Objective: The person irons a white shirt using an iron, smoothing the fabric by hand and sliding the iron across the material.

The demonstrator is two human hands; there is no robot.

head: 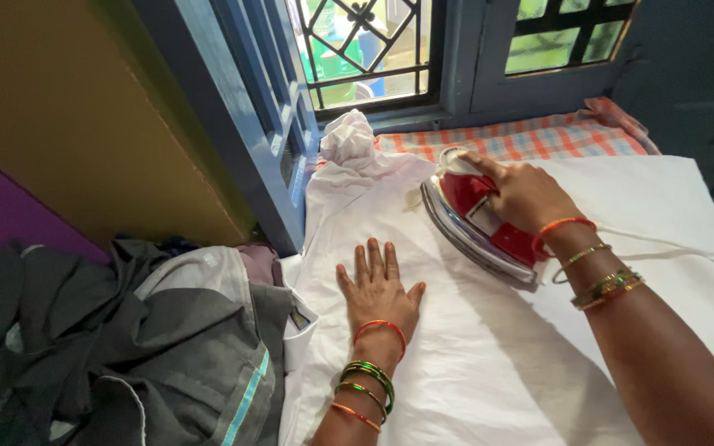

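A white garment (pixel 456 347) lies spread flat on the ironing surface, with its far end bunched up (pixel 349 140) near the window. My left hand (pixel 379 289) rests flat on the cloth, fingers apart, holding nothing. My right hand (pixel 526 194) grips the handle of a red and silver iron (pixel 473 223), which sits on the white cloth just right of my left hand. Bangles circle both wrists.
A pile of grey clothes (pixel 167 347) lies at the left. An orange checked cloth (pixel 530 136) covers the far end of the table. A blue window frame (pixel 274 124) with a grille stands behind. The iron's white cord (pixel 687 248) trails to the right.
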